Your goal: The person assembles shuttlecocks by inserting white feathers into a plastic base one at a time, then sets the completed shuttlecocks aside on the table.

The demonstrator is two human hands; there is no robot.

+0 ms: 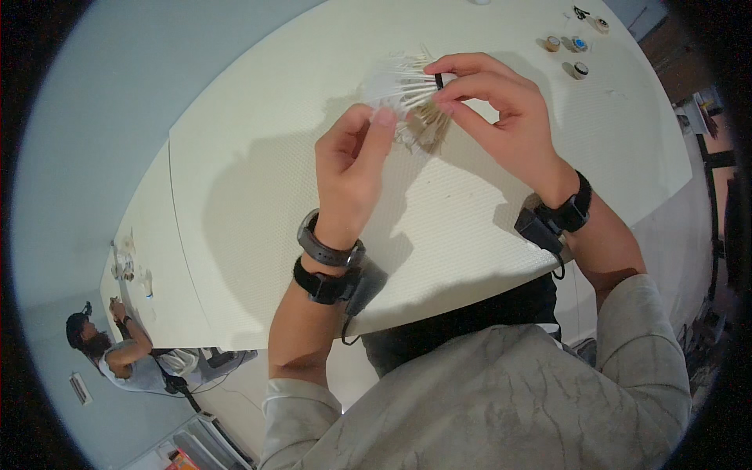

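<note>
A fanned bundle of thin white sticks (417,88), which look like cotton swabs, is held above the table between my hands. My right hand (513,113) pinches it from the right, fingertips at a black band (439,81) around the sticks. Crumpled clear plastic (380,84) surrounds the left ends. From the lower left my left hand (348,168) is closed, thumb against bent fingers at the plastic's edge. Just below the bundle, a tan, frayed-looking clump (427,135) shows in shadow; its exact kind is unclear.
Small round rolls or jars, including a black-and-white one (580,70) and a blue-centred one (579,45), stand on the white table (266,125) at far right. Another person (121,356) works at the table's far left. Dark boxes with cables hang at my wrists.
</note>
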